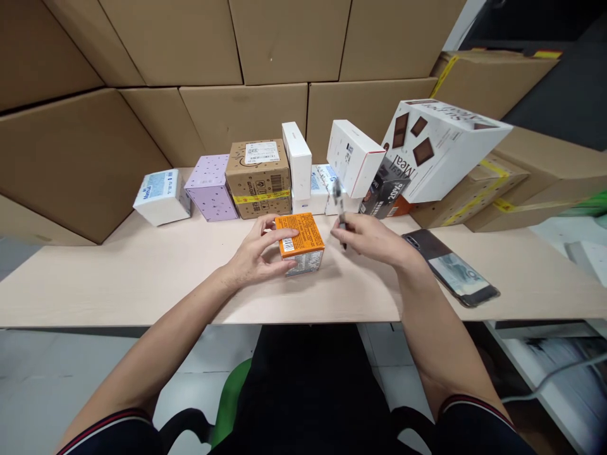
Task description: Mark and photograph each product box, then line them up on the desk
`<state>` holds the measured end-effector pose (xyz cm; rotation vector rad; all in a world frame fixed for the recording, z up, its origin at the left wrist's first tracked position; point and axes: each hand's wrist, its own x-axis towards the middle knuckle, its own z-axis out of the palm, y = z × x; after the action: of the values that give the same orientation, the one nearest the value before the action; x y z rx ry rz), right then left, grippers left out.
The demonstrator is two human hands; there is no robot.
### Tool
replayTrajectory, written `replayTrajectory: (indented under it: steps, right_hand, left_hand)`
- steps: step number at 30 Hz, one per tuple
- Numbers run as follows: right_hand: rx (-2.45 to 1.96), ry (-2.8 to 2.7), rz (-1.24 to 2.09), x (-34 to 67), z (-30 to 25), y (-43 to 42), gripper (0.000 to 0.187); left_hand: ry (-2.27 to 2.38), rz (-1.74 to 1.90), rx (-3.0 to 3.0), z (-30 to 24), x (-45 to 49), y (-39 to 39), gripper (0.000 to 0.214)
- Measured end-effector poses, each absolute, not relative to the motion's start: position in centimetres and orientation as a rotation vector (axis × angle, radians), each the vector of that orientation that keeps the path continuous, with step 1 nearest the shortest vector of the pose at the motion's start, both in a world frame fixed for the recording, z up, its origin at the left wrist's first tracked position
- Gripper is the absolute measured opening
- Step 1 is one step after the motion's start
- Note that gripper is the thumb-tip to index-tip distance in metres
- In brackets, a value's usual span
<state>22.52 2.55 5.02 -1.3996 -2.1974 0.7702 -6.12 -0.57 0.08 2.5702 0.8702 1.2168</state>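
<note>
In the head view, my left hand [256, 254] grasps the small orange box [309, 234] near the front edge of the table [180, 284], while my right hand [374, 239], just beside it, pinches a blurred pen-like tool [338, 199], with a dark phone [439, 259] nearby.

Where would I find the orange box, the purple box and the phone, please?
Orange box [307, 239]: head view, on its printed orange top.
Purple box [213, 199]: head view, on its spotted front face.
Phone [454, 272]: head view, on the pale patch on its upper surface.
</note>
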Motion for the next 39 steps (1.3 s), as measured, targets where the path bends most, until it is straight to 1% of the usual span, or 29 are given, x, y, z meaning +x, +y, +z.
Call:
replayTrajectory:
  steps: [2,4,6,10,13,16,19,22,24,26,28,29,32,34,37,39]
  right_hand:
    - [-1.511,-2.388,0.726,23.1,4.7,3.0,0.015]
    - [-1.617,-2.451,0.699,23.3,4.1,3.4,0.018]
    - [-1.662,-2.462,0.67,23.3,3.5,3.8,0.023]
    - [-1.741,-2.472,0.466,23.0,2.7,4.0,0.019]
    - [-1.835,-2.435,0.323,22.4,2.6,3.9,0.022]
    - [-1.899,-2.367,0.273,21.9,2.8,3.6,0.027]
    - [-1.931,-2.261,0.198,22.4,3.2,2.1,0.035]
    - [-1.964,-2.135,0.07,25.0,3.3,-0.6,0.045]
    - [-2.071,-2.081,-0.001,28.3,2.9,-2.5,0.056]
    - [-2.296,-1.966,-0.059,32.2,2.1,-3.8,0.072]
    - [-2.483,-1.835,0.038,36.0,1.2,-4.5,0.089]
    - [-2.497,-1.829,0.151,37.5,0.7,-4.6,0.092]
    - [-2.348,-1.924,0.301,40.3,-0.6,-4.4,0.091]
    - [-2.249,-1.959,0.252,40.5,-1.1,-4.2,0.086]
    - [-2.211,-1.945,0.172,39.5,-1.2,-4.0,0.079]
    - [-2.217,-1.909,0.14,38.7,-0.9,-4.2,0.079]
  left_hand:
    - [0.876,1.209,2.575,0.1,-6.2,-0.6,0.049]
    - [0.894,1.198,2.577,0.2,-6.2,-0.6,0.049]
    - [0.905,1.197,2.577,0.2,-6.2,-0.6,0.049]
    - [0.882,1.227,2.573,0.1,-6.2,-0.6,0.049]
    - [0.873,1.24,2.564,0.1,-6.2,-0.5,0.048]
    - [0.868,1.25,2.57,0.1,-6.2,-0.5,0.049]
    - [0.863,1.254,2.582,0.1,-6.3,-0.4,0.051]
    - [0.87,1.252,2.581,0.1,-6.3,-0.4,0.05]
    - [0.877,1.245,2.581,0.1,-6.3,-0.3,0.05]
    - [0.885,1.24,2.58,0.0,-6.3,-0.3,0.05]
    - [0.889,1.24,2.577,-0.1,-6.2,-0.2,0.051]
    - [0.893,1.242,2.571,-0.1,-6.2,-0.2,0.051]
    - [0.895,1.248,2.55,-0.2,-6.2,-0.2,0.051]
    - [0.886,1.256,2.548,-0.1,-6.2,-0.2,0.051]
    - [0.895,1.251,2.556,-0.1,-6.2,-0.3,0.05]
    - [0.927,1.234,2.546,-0.1,-6.2,-0.3,0.05]
